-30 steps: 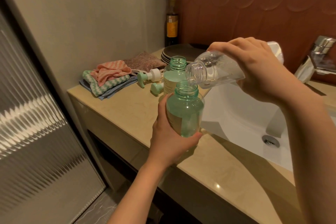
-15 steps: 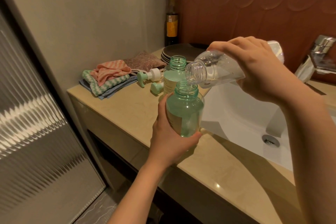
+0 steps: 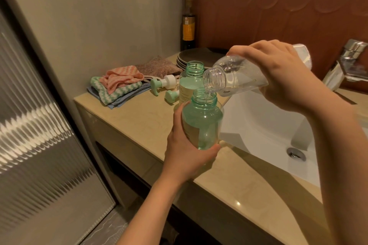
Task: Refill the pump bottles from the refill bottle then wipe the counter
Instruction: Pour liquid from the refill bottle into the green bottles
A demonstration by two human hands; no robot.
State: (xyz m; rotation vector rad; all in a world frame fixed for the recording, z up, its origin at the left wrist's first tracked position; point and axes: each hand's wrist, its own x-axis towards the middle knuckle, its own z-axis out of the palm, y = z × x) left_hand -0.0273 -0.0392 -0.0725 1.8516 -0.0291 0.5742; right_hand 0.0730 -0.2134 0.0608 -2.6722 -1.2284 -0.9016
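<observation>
My left hand (image 3: 187,153) grips a green pump bottle (image 3: 202,119) with its top off, held above the beige counter (image 3: 139,119) edge. My right hand (image 3: 278,73) holds the clear refill bottle (image 3: 233,77) tipped on its side, mouth just over the green bottle's neck, and a thin stream of clear liquid runs in. A second open green bottle (image 3: 192,81) stands on the counter right behind. Two pump heads (image 3: 162,83) (image 3: 171,96) lie beside it.
Folded cloths (image 3: 117,85) are stacked at the counter's back left, with a brown cloth (image 3: 157,66), dark plates (image 3: 197,56) and a dark glass bottle (image 3: 188,26) behind. A white sink basin (image 3: 266,127) and chrome tap (image 3: 350,61) lie to the right. Ribbed glass door on the left.
Both hands and bottles stay almost still; the refill bottle has tipped slightly further and liquid keeps running into the green bottle.
</observation>
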